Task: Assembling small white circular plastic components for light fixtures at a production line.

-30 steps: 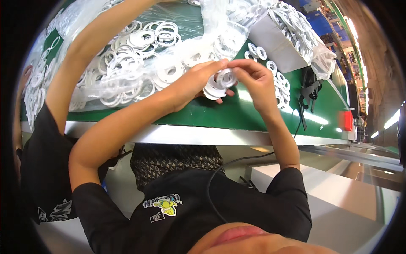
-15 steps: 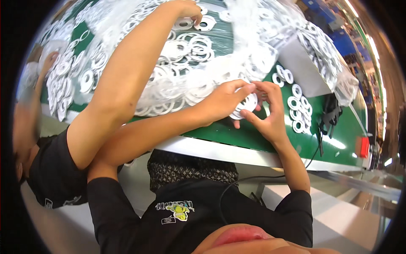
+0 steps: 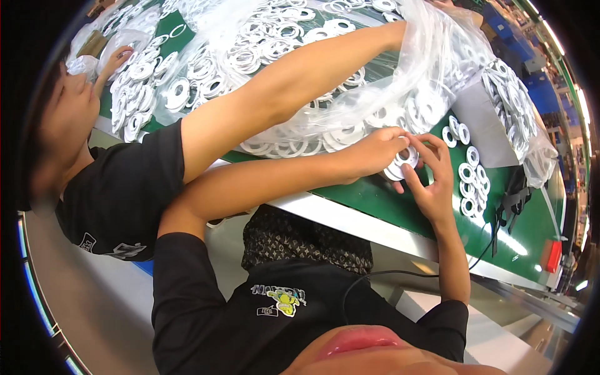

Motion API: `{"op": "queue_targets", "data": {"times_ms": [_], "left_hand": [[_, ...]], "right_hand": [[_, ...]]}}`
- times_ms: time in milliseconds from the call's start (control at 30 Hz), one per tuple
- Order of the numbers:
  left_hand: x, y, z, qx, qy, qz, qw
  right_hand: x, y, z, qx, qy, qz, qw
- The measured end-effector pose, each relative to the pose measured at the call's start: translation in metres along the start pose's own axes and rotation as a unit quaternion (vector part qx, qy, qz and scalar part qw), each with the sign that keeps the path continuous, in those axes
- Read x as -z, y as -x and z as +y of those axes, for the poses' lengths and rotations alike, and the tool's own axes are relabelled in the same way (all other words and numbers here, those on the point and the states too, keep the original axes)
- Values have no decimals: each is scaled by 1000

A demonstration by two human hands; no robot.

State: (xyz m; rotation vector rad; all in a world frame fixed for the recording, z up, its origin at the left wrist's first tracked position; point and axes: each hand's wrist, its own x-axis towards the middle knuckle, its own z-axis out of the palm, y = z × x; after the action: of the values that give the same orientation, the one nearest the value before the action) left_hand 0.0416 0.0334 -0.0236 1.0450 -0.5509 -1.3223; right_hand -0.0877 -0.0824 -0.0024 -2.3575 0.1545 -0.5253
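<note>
Both my hands hold a few flat white rings (image 3: 400,165) together, above the near edge of the green table (image 3: 369,199). My left hand (image 3: 375,153) is closed on the rings from the left. The fingertips and thumb of my right hand (image 3: 432,181) grip the same rings from the right. My fingers partly hide them, so how many there are I cannot tell. Just beyond my hands lies a clear plastic bag (image 3: 337,119) with many white rings in and under it. Several loose white rings (image 3: 473,187) lie in a cluster right of my right hand.
A co-worker's bare arm (image 3: 294,84) reaches across above my left forearm toward the bag. Far right stands a grey-white box (image 3: 478,122) heaped with rings. Near it are a black strap-like item (image 3: 515,194), a cable (image 3: 494,240) and a red block (image 3: 551,255). More ring heaps (image 3: 134,87) cover the left.
The view has shifted, so the scene sits further right. The co-worker's arm has swung right, from the far rings to the plastic bag. My hands keep their hold on the rings.
</note>
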Motion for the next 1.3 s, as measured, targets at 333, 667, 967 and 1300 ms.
{"op": "queue_targets", "data": {"times_ms": [333, 667, 967, 1300], "left_hand": [[-8, -1, 5, -4, 2, 14, 1000], [-11, -5, 0, -66, -43, -17, 997], [-7, -5, -5, -85, -91, -53, 991], [-10, -12, -12, -80, -98, -92, 988]], "right_hand": [[4, -1, 4, -45, -86, 29, 995], [5, 2, 17, -67, -169, 91, 979], [4, -4, 26, -33, -134, 160, 977], [26, -75, -34, 183, -53, 187, 964]]}}
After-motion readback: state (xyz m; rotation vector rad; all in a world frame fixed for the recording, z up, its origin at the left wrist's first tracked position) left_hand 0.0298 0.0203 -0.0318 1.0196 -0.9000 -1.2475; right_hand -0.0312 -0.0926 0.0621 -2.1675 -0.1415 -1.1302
